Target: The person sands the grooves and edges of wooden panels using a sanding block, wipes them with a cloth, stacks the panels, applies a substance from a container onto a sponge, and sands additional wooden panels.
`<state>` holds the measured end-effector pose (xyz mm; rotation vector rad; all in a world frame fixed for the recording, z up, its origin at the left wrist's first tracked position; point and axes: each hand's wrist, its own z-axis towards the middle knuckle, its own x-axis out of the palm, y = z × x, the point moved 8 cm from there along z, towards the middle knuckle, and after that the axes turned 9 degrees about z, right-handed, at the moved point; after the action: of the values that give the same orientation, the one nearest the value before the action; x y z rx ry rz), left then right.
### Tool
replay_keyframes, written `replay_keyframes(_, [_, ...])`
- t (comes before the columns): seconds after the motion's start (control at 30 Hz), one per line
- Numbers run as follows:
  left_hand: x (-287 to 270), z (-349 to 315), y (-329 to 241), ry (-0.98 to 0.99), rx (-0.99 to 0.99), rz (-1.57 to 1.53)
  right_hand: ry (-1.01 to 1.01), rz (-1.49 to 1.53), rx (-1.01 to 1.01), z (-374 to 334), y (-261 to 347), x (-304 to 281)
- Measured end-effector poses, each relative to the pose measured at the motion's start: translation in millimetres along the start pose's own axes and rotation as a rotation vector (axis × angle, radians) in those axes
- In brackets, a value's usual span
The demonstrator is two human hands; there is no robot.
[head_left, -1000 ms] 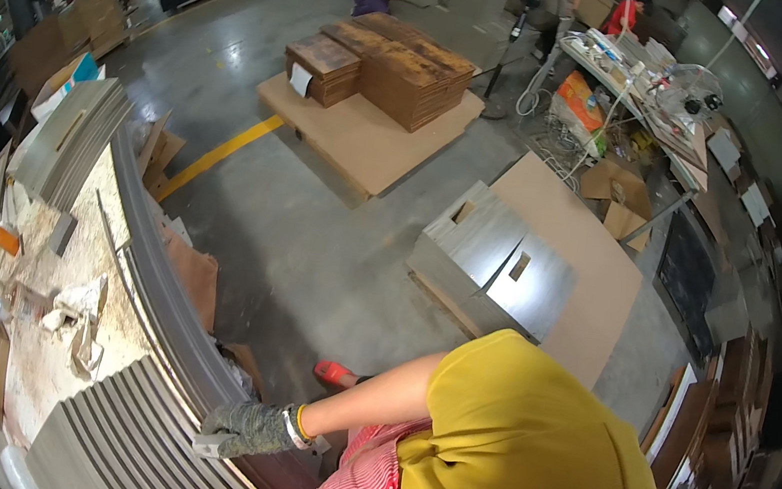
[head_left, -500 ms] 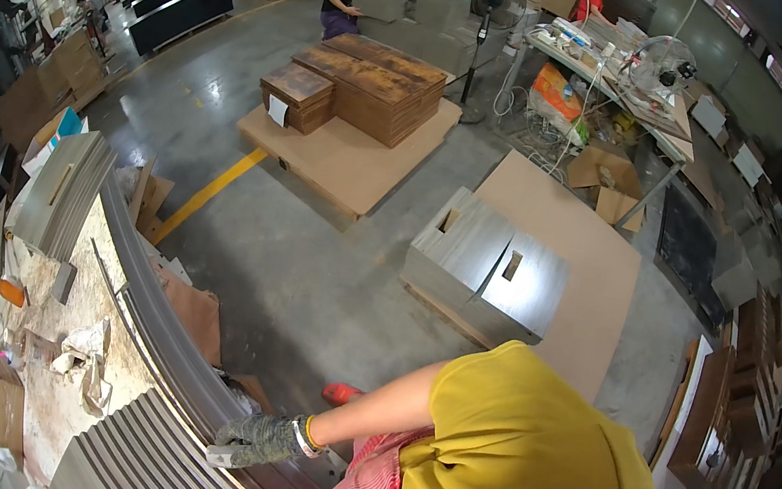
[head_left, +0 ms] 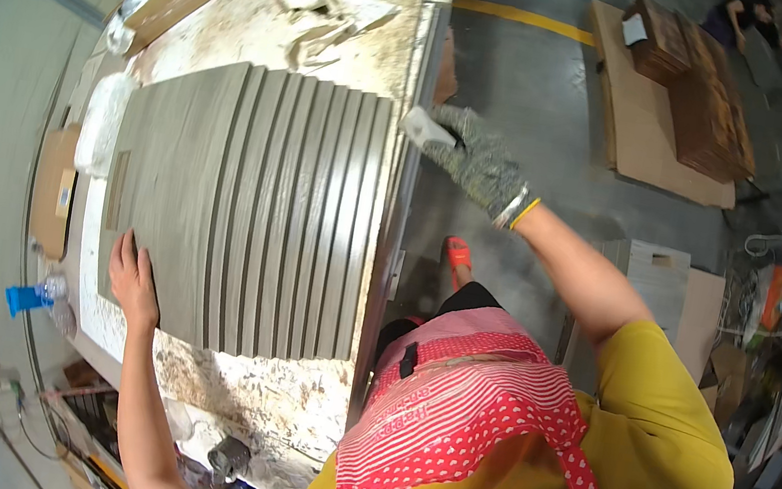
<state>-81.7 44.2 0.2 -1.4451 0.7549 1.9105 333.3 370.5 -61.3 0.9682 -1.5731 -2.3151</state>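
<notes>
Two hands: left hand (head_left: pixel 133 282) bare and right hand (head_left: pixel 474 161) in a knit glove (head_left: pixel 491 170).
Left grip: fingers extended flat on the top panel, just beside its slot (head_left: pixel 118 189), closed around nothing.
Right grip: closed on a small pale block (head_left: pixel 419 127), one end sticking out (contact with the counter edge I cannot tell).
Panels: fanned in overlapping steps on the counter (head_left: pixel 273 391), the right end near its edge.
Slide risk: a hard push from the left hand could shift the fan, since stepped sheets may slip over each other, perhaps past the edge.
Drop risk: a loose hold could let the block fall to the floor (head_left: pixel 535 94).
Scratch risk: the speckled counter might mark an underside if a panel drags.
Skin risk: bare fingers could catch a panel's rim.
</notes>
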Motion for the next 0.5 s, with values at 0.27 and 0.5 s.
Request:
replay_keyframes(0.27, [-13, -7, -12, -0.003, 0.0, 0.002, 0.065, -0.285, -0.147, 79, 2, 31])
replay_keyframes(0.5, [-9, -8, -6, -0.01, 0.004, 0.027, 0.129, -0.301, -0.207, 57, 29, 54])
